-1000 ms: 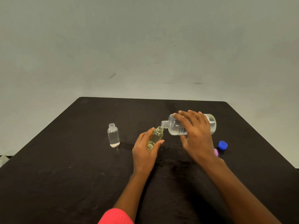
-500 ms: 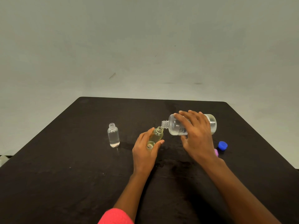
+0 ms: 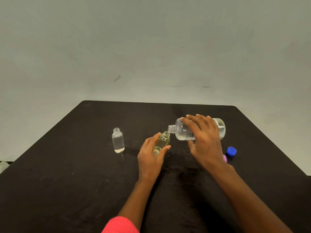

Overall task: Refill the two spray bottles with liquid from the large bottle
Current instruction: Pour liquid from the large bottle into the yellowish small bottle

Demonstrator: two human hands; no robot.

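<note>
Now the left fingers [image 3: 155, 137] curl round the small yellowish spray bottle [image 3: 163, 140], tipped toward the big one. The right fingers [image 3: 198, 119] wrap over the large bottle [image 3: 181, 131], held almost flat, its mouth right at the small mouth. This looks like the pouring step. Next comes a slow, careful tip, and then the clear spray bottle [image 3: 118, 140] standing alone on the counter [image 3: 67, 165] may need filling too.

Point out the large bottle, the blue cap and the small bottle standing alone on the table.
large bottle [image 3: 181, 131]: head view, on its clear shoulder beside the neck.
blue cap [image 3: 231, 150]: head view, on its top face.
small standing bottle [image 3: 118, 140]: head view, on the middle of its clear body.
</note>
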